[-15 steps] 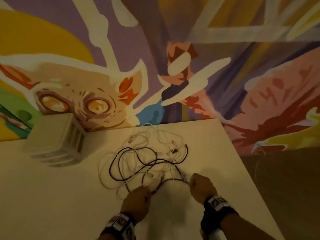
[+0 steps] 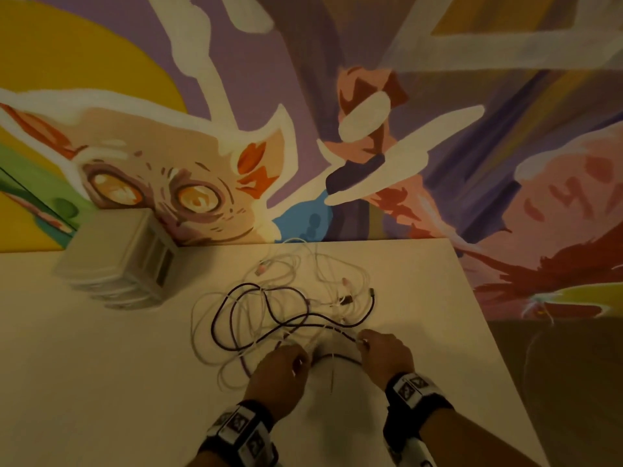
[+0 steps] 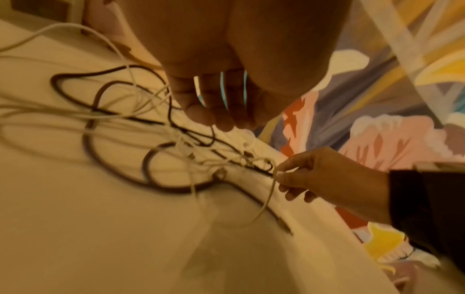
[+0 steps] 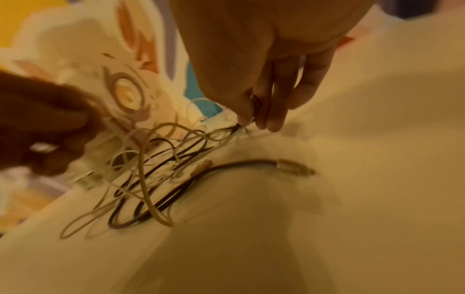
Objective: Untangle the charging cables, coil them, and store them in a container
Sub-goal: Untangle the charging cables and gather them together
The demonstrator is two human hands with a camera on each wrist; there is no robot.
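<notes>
Painted wall behind, pale table [image 2: 101, 382] in front: the cable tangle [image 2: 286, 308] lies mid-table, your hands at its near edge. Since half a second ago they have spread slightly, drawing strands taut. Your right hand [image 2: 387, 355] pinches a white cable [image 3: 266, 201]; your left hand [image 2: 279, 375] is curled around strands. Untangling has only begun; the container [image 2: 118, 261] waits far left.
</notes>
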